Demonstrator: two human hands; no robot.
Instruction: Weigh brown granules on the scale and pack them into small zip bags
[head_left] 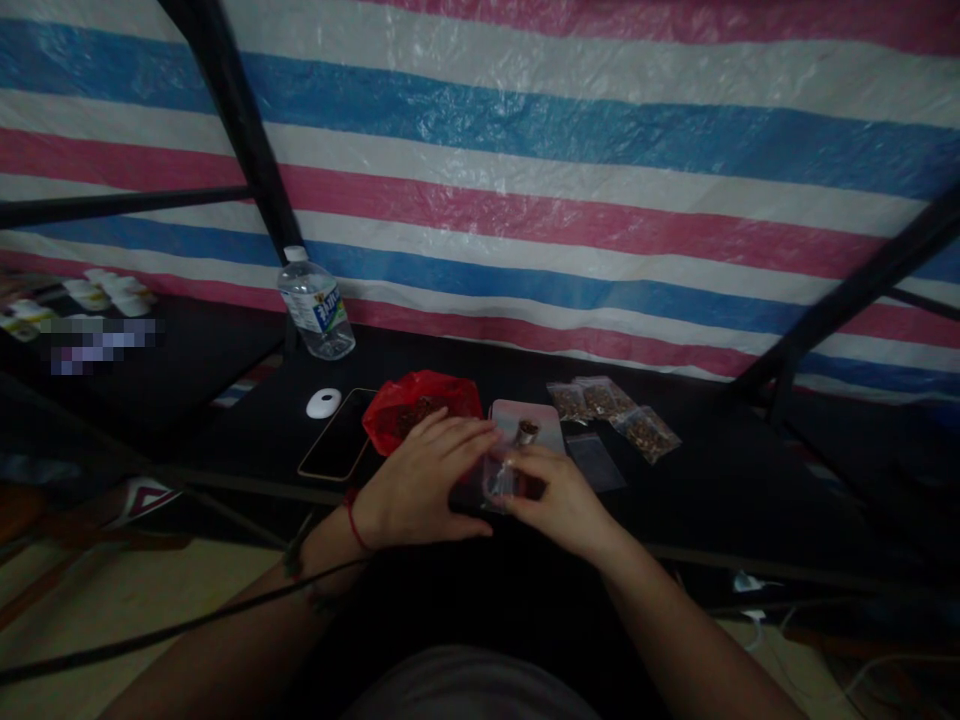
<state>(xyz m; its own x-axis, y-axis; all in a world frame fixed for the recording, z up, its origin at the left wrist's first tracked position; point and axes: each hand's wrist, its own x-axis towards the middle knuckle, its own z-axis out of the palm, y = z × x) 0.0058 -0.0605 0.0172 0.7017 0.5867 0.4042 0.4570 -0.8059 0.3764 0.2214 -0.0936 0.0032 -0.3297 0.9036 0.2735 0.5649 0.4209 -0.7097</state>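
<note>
My right hand (559, 500) pinches a small clear plastic bag (499, 478) between thumb and fingers. Beside it, my left hand (424, 480) has its fingers stretched out and its thumb apart, the fingertips close to the bag's top; whether they touch it I cannot tell. Just beyond the fingers stands a small metal cup (527, 432) with brown bits in it, on a pale flat rectangular item (546, 415). A red plastic bag (457, 392) lies spread behind my left hand, holding dark brown bits.
To the right are several filled zip bags (646, 435) and a flat clear bag (596, 462). On the left lie a phone (337, 438) and a white oval device (324, 403), with a plastic bottle (319, 310) behind. White tubs (124, 292) stand far left. A striped sheet (525, 200) hangs behind.
</note>
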